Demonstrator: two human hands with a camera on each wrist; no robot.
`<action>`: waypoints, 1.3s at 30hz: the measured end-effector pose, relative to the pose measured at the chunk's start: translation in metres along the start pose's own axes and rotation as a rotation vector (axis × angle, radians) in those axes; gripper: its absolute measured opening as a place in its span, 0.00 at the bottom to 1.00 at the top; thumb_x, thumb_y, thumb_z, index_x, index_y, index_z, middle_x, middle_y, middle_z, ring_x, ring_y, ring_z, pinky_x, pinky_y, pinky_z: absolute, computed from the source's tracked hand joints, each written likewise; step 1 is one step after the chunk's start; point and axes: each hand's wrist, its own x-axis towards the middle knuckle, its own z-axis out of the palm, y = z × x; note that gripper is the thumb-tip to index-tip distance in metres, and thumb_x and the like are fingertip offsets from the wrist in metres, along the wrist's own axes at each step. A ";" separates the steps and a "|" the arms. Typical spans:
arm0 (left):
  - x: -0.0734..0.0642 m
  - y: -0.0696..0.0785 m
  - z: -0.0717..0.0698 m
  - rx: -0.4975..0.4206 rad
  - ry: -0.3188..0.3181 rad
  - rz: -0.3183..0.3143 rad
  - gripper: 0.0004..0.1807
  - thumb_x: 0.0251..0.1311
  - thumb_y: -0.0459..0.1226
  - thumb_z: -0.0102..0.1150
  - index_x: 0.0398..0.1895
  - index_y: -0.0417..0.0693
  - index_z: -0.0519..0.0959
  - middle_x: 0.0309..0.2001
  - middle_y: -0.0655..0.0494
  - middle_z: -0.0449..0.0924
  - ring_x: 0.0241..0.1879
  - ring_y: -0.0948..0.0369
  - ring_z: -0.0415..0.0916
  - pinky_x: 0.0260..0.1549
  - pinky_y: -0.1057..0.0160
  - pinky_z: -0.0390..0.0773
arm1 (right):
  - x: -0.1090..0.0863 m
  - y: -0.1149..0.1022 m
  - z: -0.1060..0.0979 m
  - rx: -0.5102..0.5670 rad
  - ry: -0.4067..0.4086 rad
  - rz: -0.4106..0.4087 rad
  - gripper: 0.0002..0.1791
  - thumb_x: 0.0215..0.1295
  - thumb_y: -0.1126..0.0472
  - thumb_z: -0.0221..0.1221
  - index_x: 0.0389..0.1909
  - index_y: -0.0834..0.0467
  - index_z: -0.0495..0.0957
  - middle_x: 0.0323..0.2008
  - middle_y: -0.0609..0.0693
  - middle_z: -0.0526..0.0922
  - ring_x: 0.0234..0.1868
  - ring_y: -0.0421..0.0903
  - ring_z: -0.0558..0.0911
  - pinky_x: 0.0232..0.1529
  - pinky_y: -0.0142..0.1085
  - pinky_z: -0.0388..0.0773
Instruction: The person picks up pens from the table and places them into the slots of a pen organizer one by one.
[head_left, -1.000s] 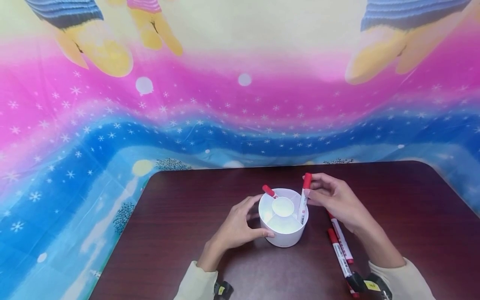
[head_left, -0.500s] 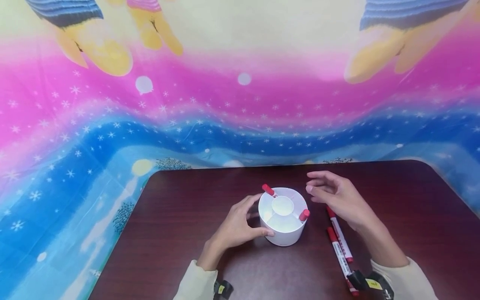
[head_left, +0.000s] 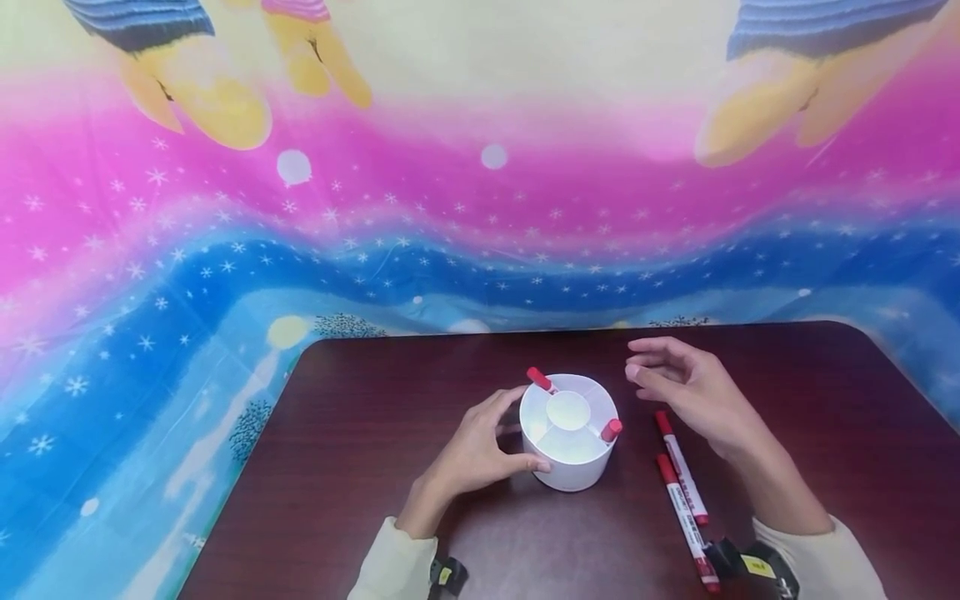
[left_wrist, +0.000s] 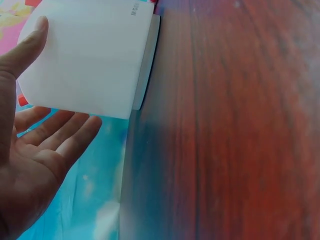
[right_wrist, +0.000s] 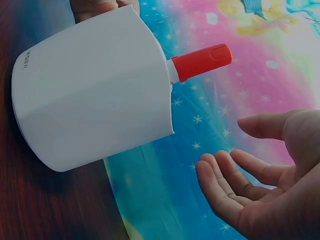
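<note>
A round white pen holder (head_left: pixel 573 477) with a central cup and divided compartments stands on the table in the head view. One red-capped marker (head_left: pixel 538 379) leans in its far left compartment, and another red-capped marker (head_left: pixel 611 430) is in a right-hand one. My left hand (head_left: pixel 474 446) holds the holder's left side, thumb at the front and fingers around the back; in the left wrist view the fingertips (left_wrist: pixel 94 122) touch its wall. To the right, my right hand (head_left: pixel 693 392) hovers apart from the holder, fingers loosely bent, holding nothing.
Two more red-capped markers lie on the dark wooden table (head_left: pixel 360 400) under the right forearm: an upper marker (head_left: pixel 684 471) and a lower marker (head_left: pixel 686 525). A colourful patterned cloth (head_left: pixel 420 208) hangs behind the table's far edge.
The right hand has let go of a marker, which dropped into the holder's right compartment with its cap above the rim. That hand then moved a little right, away from the holder. The left hand stayed put.
</note>
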 end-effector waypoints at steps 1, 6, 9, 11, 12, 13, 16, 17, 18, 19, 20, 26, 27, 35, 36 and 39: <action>0.000 0.000 -0.001 0.011 -0.001 0.004 0.57 0.47 0.50 0.89 0.81 0.58 0.67 0.69 0.60 0.78 0.62 0.61 0.82 0.61 0.65 0.85 | 0.000 0.001 -0.001 -0.002 0.002 -0.001 0.28 0.79 0.56 0.64 0.72 0.64 0.72 0.59 0.65 0.82 0.48 0.30 0.88 0.49 0.30 0.89; 0.000 -0.002 -0.008 0.034 0.020 0.032 0.59 0.46 0.50 0.89 0.82 0.57 0.66 0.69 0.59 0.78 0.60 0.61 0.84 0.61 0.63 0.86 | -0.003 0.009 -0.008 -0.024 0.019 0.001 0.27 0.78 0.56 0.64 0.71 0.65 0.73 0.56 0.61 0.83 0.47 0.30 0.88 0.48 0.32 0.90; 0.000 -0.002 -0.011 0.026 0.029 0.045 0.58 0.46 0.49 0.89 0.81 0.58 0.67 0.67 0.59 0.79 0.61 0.59 0.84 0.62 0.62 0.86 | -0.006 0.015 -0.014 -0.046 0.024 0.009 0.28 0.79 0.57 0.64 0.72 0.65 0.73 0.56 0.63 0.83 0.46 0.29 0.88 0.47 0.30 0.90; 0.000 -0.002 -0.012 0.022 0.024 0.049 0.57 0.46 0.49 0.89 0.81 0.58 0.67 0.67 0.59 0.78 0.62 0.58 0.84 0.62 0.62 0.85 | -0.009 0.020 -0.017 -0.058 0.027 0.016 0.28 0.79 0.57 0.63 0.72 0.66 0.72 0.56 0.62 0.83 0.46 0.28 0.87 0.47 0.28 0.89; 0.000 -0.002 -0.012 0.020 0.021 0.053 0.57 0.47 0.49 0.89 0.81 0.58 0.67 0.68 0.58 0.78 0.62 0.57 0.84 0.62 0.62 0.85 | -0.010 0.022 -0.019 -0.063 0.028 0.018 0.28 0.79 0.58 0.63 0.72 0.66 0.72 0.56 0.61 0.84 0.46 0.28 0.87 0.46 0.28 0.89; 0.000 -0.001 -0.012 0.019 0.018 0.057 0.57 0.47 0.50 0.88 0.81 0.58 0.67 0.68 0.57 0.78 0.63 0.56 0.83 0.63 0.61 0.85 | -0.012 0.024 -0.021 -0.067 0.030 0.020 0.28 0.79 0.58 0.63 0.72 0.67 0.72 0.55 0.60 0.84 0.46 0.27 0.87 0.46 0.28 0.89; 0.001 -0.001 -0.010 0.010 0.012 0.064 0.58 0.46 0.49 0.89 0.81 0.56 0.67 0.68 0.56 0.78 0.63 0.55 0.83 0.63 0.61 0.85 | -0.015 0.031 -0.025 -0.071 0.032 0.030 0.28 0.79 0.58 0.63 0.72 0.67 0.71 0.51 0.51 0.86 0.46 0.27 0.87 0.45 0.28 0.89; 0.001 -0.001 -0.010 0.009 0.013 0.065 0.58 0.46 0.48 0.89 0.81 0.55 0.67 0.68 0.56 0.78 0.63 0.55 0.83 0.64 0.61 0.85 | -0.016 0.033 -0.026 -0.073 0.033 0.033 0.28 0.79 0.59 0.63 0.72 0.67 0.71 0.50 0.48 0.86 0.46 0.27 0.87 0.45 0.28 0.89; 0.001 -0.001 -0.010 0.012 0.013 0.066 0.58 0.46 0.48 0.89 0.81 0.55 0.67 0.68 0.56 0.78 0.63 0.56 0.83 0.63 0.62 0.85 | -0.017 0.035 -0.028 -0.074 0.034 0.034 0.28 0.79 0.59 0.63 0.72 0.68 0.71 0.49 0.45 0.86 0.46 0.27 0.87 0.45 0.28 0.89; 0.001 -0.001 -0.010 0.014 0.014 0.066 0.58 0.46 0.48 0.89 0.81 0.54 0.67 0.67 0.57 0.78 0.63 0.57 0.83 0.63 0.62 0.85 | -0.018 0.037 -0.029 -0.075 0.034 0.037 0.28 0.79 0.59 0.63 0.72 0.68 0.71 0.47 0.42 0.85 0.45 0.28 0.87 0.45 0.28 0.89; 0.001 -0.001 -0.009 0.014 0.014 0.066 0.58 0.46 0.47 0.89 0.81 0.54 0.67 0.67 0.57 0.78 0.62 0.57 0.83 0.63 0.62 0.85 | -0.020 0.039 -0.030 -0.075 0.033 0.040 0.28 0.79 0.59 0.63 0.72 0.68 0.71 0.47 0.41 0.85 0.45 0.28 0.87 0.45 0.28 0.89; 0.001 0.000 -0.007 0.051 0.009 0.056 0.58 0.46 0.50 0.89 0.81 0.52 0.68 0.68 0.57 0.78 0.63 0.59 0.81 0.62 0.65 0.85 | -0.026 0.048 -0.034 -0.074 0.036 0.048 0.27 0.79 0.59 0.63 0.71 0.70 0.71 0.46 0.38 0.86 0.44 0.29 0.88 0.44 0.29 0.90; 0.000 0.001 -0.006 0.058 0.008 0.058 0.57 0.46 0.51 0.88 0.81 0.52 0.68 0.68 0.57 0.78 0.63 0.58 0.81 0.62 0.64 0.85 | -0.028 0.049 -0.034 -0.071 0.036 0.049 0.28 0.79 0.59 0.63 0.70 0.70 0.71 0.45 0.38 0.86 0.44 0.29 0.88 0.44 0.29 0.90; -0.002 0.000 -0.002 0.123 0.004 0.054 0.56 0.47 0.54 0.87 0.81 0.62 0.68 0.65 0.62 0.80 0.63 0.63 0.78 0.64 0.61 0.84 | -0.034 0.063 -0.040 -0.065 0.027 0.058 0.28 0.79 0.60 0.63 0.70 0.72 0.70 0.44 0.34 0.86 0.46 0.28 0.87 0.45 0.31 0.90; -0.002 0.000 -0.002 0.122 0.006 0.056 0.56 0.47 0.54 0.87 0.81 0.62 0.68 0.65 0.62 0.80 0.63 0.63 0.78 0.64 0.61 0.84 | -0.034 0.065 -0.040 -0.068 0.026 0.068 0.29 0.79 0.59 0.63 0.71 0.72 0.69 0.45 0.35 0.85 0.46 0.28 0.87 0.45 0.31 0.91; -0.001 0.000 -0.002 0.108 0.009 0.057 0.56 0.47 0.53 0.88 0.81 0.61 0.68 0.65 0.61 0.80 0.63 0.62 0.79 0.63 0.61 0.85 | -0.036 0.069 -0.042 -0.073 0.011 0.108 0.31 0.79 0.57 0.63 0.73 0.72 0.68 0.46 0.38 0.86 0.46 0.29 0.87 0.46 0.32 0.91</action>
